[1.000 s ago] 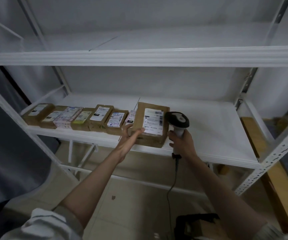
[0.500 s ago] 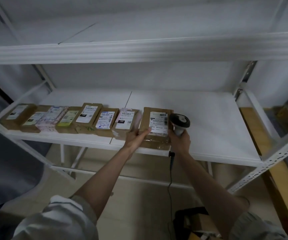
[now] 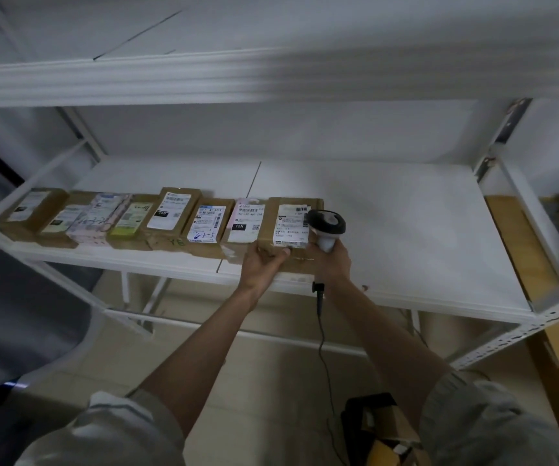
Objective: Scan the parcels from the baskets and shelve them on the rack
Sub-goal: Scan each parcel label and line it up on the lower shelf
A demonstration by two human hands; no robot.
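Shelf (image 3: 406, 230): parcel (image 3: 291, 223) at row's right end, near edge gripped by left hand (image 3: 261, 264); right hand (image 3: 332, 264) beside it clasps scanner (image 3: 327, 227).

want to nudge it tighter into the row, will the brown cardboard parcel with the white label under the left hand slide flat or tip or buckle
The brown cardboard parcel with the white label lies flat and low on the white rack shelf, so it should slide rather than tip. Its edges look square under the left hand, so it is probably stiff. The smooth shelf likely offers little grip. Weight cannot be judged.
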